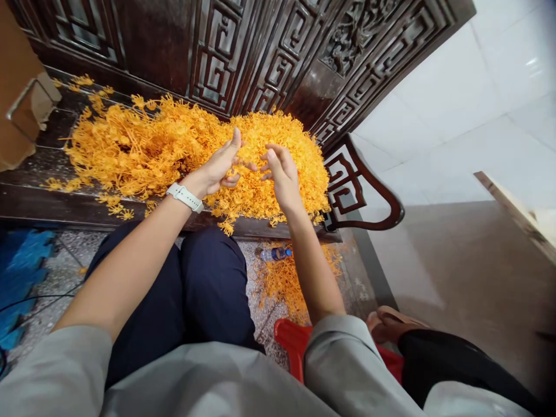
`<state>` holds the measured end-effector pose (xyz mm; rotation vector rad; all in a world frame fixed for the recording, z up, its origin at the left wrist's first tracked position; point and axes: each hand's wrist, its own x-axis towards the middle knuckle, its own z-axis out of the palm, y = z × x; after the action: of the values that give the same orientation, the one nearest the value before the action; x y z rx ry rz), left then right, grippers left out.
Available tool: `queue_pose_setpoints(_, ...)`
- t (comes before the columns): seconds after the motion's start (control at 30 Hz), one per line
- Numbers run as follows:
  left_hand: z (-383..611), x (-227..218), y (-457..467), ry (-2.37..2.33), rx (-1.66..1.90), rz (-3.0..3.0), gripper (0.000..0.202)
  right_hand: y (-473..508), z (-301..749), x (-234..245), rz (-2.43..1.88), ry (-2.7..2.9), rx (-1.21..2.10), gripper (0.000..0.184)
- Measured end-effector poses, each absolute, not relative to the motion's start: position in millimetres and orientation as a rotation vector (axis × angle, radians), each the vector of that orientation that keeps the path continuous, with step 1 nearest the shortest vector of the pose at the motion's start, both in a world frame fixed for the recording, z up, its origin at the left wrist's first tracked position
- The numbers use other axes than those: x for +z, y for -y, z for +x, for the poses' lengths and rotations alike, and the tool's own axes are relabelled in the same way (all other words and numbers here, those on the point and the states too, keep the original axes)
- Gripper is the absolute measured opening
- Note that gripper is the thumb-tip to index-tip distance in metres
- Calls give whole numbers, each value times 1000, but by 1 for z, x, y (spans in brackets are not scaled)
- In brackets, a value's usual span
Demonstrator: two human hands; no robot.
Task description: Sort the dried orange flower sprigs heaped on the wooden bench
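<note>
A wide heap of small orange, thin-limbed pieces (130,145), plastic by their look, covers a dark wooden bench seat (56,200). My left hand (219,165), with a pale watch band on its wrist, hovers over the middle of this heap, thumb raised and fingers apart. Facing it from the right is my right hand (284,174), its fingers loosely bent and spread. A gap separates the two hands, with orange pieces behind it. I make out nothing held in either hand, though a small orange piece at the fingertips would blend into the heap.
The bench has a carved back (226,52) and a curved armrest (391,214). A cardboard box (21,87) stands at left. Below lie a water bottle (275,253), more orange pieces (282,286) and blue mats (21,272). A red stool (291,341) and another person's foot (384,327) are at lower right.
</note>
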<state>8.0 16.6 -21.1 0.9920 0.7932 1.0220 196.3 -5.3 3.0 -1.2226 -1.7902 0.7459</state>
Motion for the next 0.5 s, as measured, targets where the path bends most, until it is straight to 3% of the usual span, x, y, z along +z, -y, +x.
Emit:
queue_pose_setpoints(0.17, 12, -27, -12, -984, 962, 1585, 82, -16, 163, 10, -1232, 1688, 957, 75)
queue_pose_setpoints(0.27, 9, -29, -5, -1083, 902, 1986, 89, -28, 156, -2, -1227, 1463, 1207, 70)
queue_pose_setpoints(0.37, 6, -28, 0, -1281, 815, 2167, 95, -40, 165, -12, -1177, 1248, 1221, 61)
queue_pose_setpoints(0.43, 6, -27, 1, -1347, 846, 2181, 83, -45, 176, -16, -1139, 1157, 1124, 56)
queue_pose_setpoints(0.5, 8, -26, -2, -1327, 891, 2180, 54, -50, 184, -21, -1114, 1113, 1024, 53)
